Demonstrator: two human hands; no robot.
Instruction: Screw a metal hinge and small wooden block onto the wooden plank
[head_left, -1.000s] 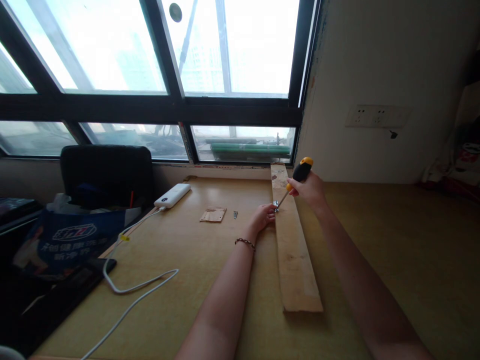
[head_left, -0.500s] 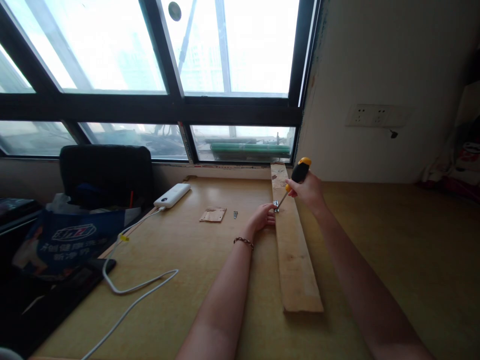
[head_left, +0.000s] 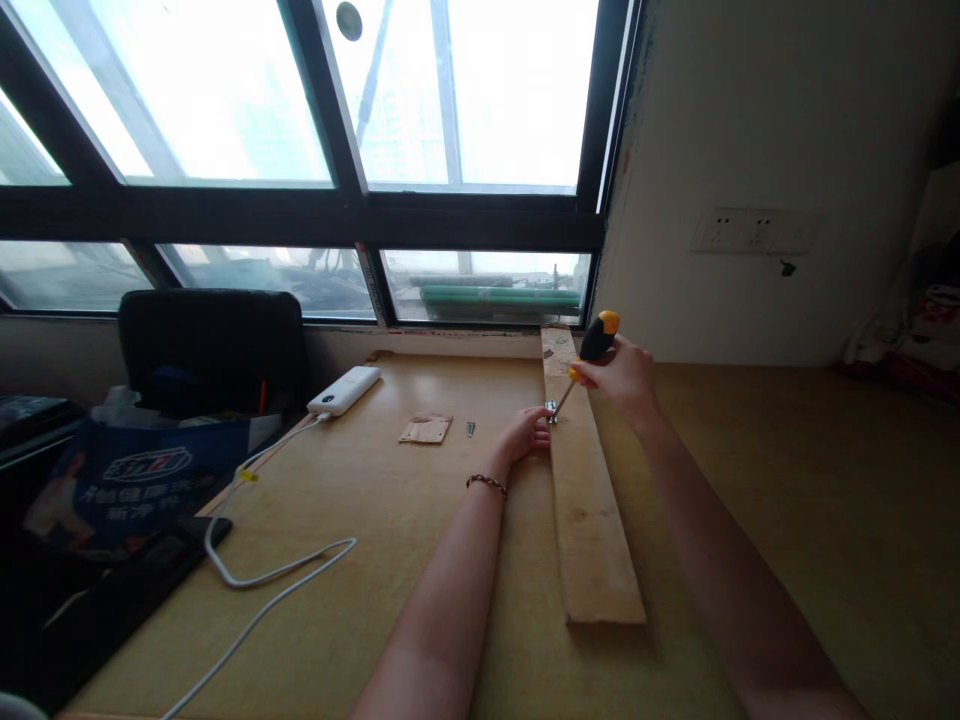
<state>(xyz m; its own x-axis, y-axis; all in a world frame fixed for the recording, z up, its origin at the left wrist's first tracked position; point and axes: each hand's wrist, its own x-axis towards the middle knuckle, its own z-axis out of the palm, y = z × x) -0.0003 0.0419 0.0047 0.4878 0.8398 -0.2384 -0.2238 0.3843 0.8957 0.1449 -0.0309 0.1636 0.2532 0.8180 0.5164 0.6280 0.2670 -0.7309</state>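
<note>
A long wooden board (head_left: 596,530) lies lengthwise on the table, its far end by the window. On its left edge sits a small, shiny, hinge-like metal piece (head_left: 552,409). My left hand (head_left: 525,434) is closed at that edge, its fingertips pinching the metal piece against the wood. In my right hand (head_left: 628,378) is a screwdriver (head_left: 598,338) with a black and yellow handle, held tilted above the board. Its shaft slants down left, and the tip meets the metal piece. Whether a screw is under the tip is too small to tell.
On the table (head_left: 405,500), left of the board, lie a thin wood piece (head_left: 426,429) and a few screws (head_left: 471,429). A white power bank (head_left: 345,391) trails a white cable (head_left: 262,580). Further left are a black chair (head_left: 211,335) and a blue bag (head_left: 142,480).
My right hand has turned slightly, its back and wrist shifting right, while the screwdriver handle leans a little further left. My left hand, the board and the metal piece stay in place.
</note>
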